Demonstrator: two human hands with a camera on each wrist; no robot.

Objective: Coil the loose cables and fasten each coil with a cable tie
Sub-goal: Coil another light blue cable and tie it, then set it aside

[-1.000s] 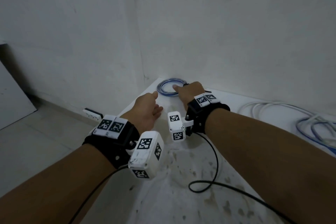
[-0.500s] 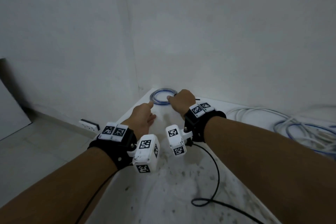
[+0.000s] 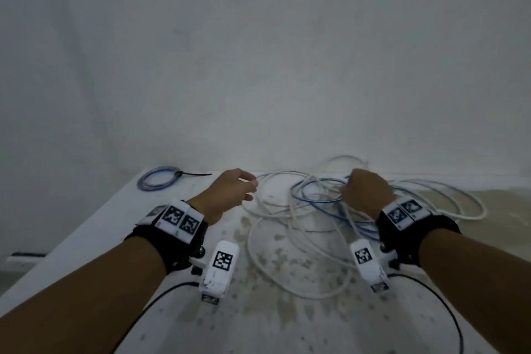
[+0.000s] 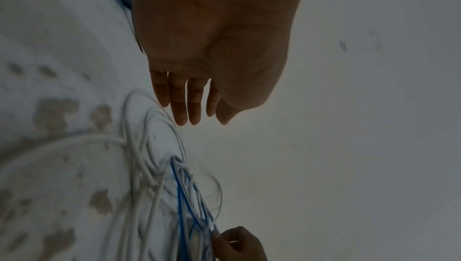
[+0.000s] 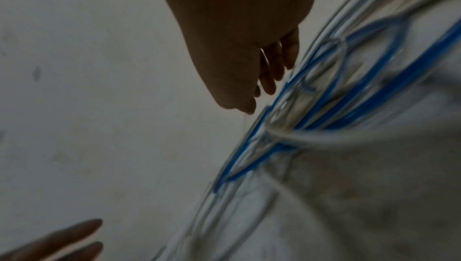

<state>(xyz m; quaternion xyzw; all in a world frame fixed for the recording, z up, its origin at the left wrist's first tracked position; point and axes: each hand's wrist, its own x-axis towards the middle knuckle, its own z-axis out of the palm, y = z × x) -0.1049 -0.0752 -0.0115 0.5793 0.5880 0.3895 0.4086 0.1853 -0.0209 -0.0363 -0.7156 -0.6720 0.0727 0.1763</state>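
One blue coil (image 3: 156,181) tied; white and blue cables (image 3: 310,210) lie tangled.
Left hand (image 3: 230,192) relaxed, empty; right hand (image 3: 366,195) pinches strands. Risk: pulling tightens knots.

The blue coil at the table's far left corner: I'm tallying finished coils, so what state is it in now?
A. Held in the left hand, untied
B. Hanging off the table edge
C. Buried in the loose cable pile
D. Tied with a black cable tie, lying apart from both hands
D: the blue coil lies flat with a black tie cinched on it, clear of the left hand and the right hand.
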